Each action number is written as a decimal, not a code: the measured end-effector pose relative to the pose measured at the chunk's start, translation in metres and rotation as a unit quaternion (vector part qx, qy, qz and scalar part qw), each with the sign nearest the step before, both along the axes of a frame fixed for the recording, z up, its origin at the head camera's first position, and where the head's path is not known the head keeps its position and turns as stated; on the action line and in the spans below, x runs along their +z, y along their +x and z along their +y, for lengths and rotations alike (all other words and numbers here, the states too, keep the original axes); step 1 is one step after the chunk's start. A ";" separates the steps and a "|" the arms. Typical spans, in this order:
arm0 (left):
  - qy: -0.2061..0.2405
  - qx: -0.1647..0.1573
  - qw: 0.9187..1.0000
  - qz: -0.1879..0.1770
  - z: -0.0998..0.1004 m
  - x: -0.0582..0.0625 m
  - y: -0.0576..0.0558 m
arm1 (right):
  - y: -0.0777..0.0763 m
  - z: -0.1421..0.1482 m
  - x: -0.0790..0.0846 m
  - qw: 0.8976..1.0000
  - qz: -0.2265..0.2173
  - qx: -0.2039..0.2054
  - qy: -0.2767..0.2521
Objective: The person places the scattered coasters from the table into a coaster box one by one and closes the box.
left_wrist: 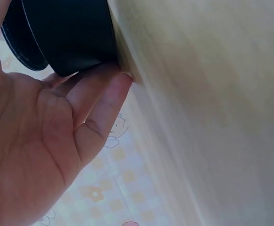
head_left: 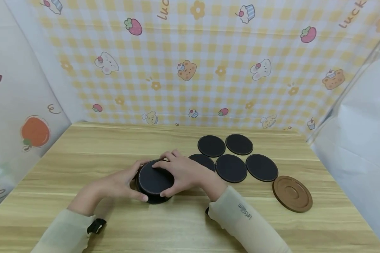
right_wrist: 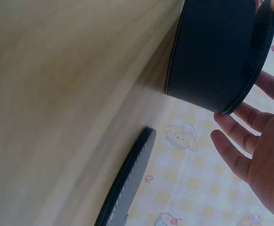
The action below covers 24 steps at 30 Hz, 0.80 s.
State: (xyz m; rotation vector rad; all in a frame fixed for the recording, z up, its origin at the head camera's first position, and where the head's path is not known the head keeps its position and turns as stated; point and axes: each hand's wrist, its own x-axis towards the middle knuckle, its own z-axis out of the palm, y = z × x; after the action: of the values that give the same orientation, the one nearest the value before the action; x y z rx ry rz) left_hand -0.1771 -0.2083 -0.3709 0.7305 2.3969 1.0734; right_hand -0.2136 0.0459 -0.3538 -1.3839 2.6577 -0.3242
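Note:
A round black coaster holder (right_wrist: 207, 52) with stitched edges stands on the table in front of me. My left hand (head_left: 120, 182) grips its side, thumb at the near side and fingers round the far side. In my right hand (head_left: 187, 172) is a black round coaster (head_left: 155, 179), held by its edge between thumb and fingers. The coaster lies over the holder's top, and in the right wrist view it tilts against the rim. From the left wrist, the holder wall (left_wrist: 75, 33) shows with fingertips low beside it, close to the table.
Several black coasters lie flat to the right, among them a middle one (head_left: 231, 168) and a far one (head_left: 239, 144). A brown round wooden disc (head_left: 292, 193) with a ringed centre lies at the right. Behind the wooden table (head_left: 139, 232) hangs a checked cloth (head_left: 221, 91).

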 end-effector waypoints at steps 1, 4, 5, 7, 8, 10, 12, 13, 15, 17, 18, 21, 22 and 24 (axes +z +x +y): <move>-0.001 -0.001 1.000 0.000 0.000 0.000 0.000 | 0.000 -0.001 -0.001 1.000 0.003 0.001 0.004; -0.003 -0.002 1.000 0.000 0.000 0.000 0.000 | 0.000 -0.005 -0.002 1.000 0.014 0.001 0.015; -0.003 -0.002 1.000 0.000 0.000 0.000 0.000 | 0.000 -0.006 -0.003 1.000 0.018 0.001 0.018; -0.001 -0.003 1.000 0.001 0.000 0.000 0.000 | 0.001 -0.007 -0.003 0.999 0.024 -0.002 0.025; -0.002 -0.003 1.000 0.000 0.001 0.001 0.000 | 0.001 -0.008 -0.004 0.999 0.024 -0.003 0.027; -0.005 -0.001 1.000 -0.002 0.001 0.001 0.000 | 0.001 -0.009 -0.004 0.999 0.022 -0.005 0.032; -0.006 0.001 1.000 -0.007 0.001 0.001 0.000 | 0.001 -0.008 -0.004 0.999 0.018 -0.006 0.036; -0.008 0.003 1.000 -0.008 0.001 0.001 0.001 | 0.001 -0.008 -0.003 0.999 0.016 -0.007 0.036; -0.012 0.005 1.000 -0.011 0.001 0.001 0.001 | 0.001 -0.005 -0.002 0.999 0.008 -0.006 0.033; -0.015 0.007 1.000 -0.011 0.001 0.001 0.000 | 0.000 0.000 -0.001 1.000 -0.001 -0.007 0.030; -0.017 0.008 1.000 -0.010 0.001 0.001 0.000 | -0.001 0.002 0.000 1.000 -0.005 -0.009 0.028; -0.017 0.010 1.000 -0.009 0.001 0.001 0.000 | -0.005 0.013 0.002 0.999 -0.023 -0.022 0.026; -0.017 0.011 1.000 -0.008 0.001 0.001 0.001 | -0.007 0.017 0.003 0.999 -0.030 -0.028 0.026; -0.019 0.015 1.000 -0.008 0.002 0.001 0.001 | -0.011 0.027 0.004 0.998 -0.039 -0.041 0.029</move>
State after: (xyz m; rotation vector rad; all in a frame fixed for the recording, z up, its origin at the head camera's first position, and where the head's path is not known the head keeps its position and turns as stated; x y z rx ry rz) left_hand -0.1763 -0.2068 -0.3698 0.6724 2.4160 1.0399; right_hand -0.2249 0.0725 -0.3499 -1.2222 2.6428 -0.3023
